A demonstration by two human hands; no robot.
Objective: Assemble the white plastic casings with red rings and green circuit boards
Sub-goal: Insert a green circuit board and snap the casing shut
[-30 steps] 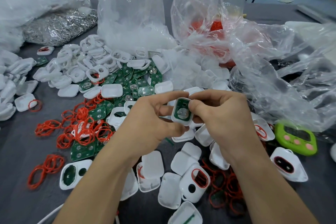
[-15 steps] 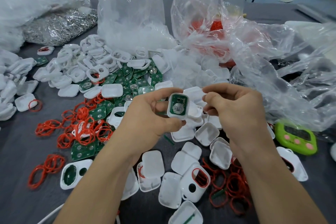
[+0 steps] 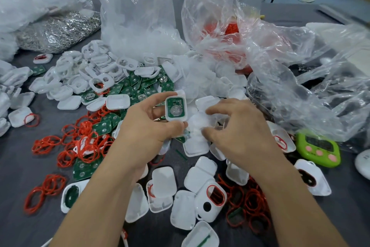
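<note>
Past the loose white covers (image 3: 163, 181), the left hand (image 3: 144, 132) pinches a white casing (image 3: 176, 119) by its edges, green circuit board (image 3: 175, 107) face up, probably ready for closing. The right hand (image 3: 240, 136) curls over a blurred cover (image 3: 200, 124) just beside it; whether it grips, I cannot tell.

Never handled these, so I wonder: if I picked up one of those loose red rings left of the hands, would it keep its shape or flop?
Probably floppy: the red rings lie bent and tangled, not as neat circles. Likely very light, being thin loops. They overlap in heaps, so lifting one might drag neighbours along.
</note>
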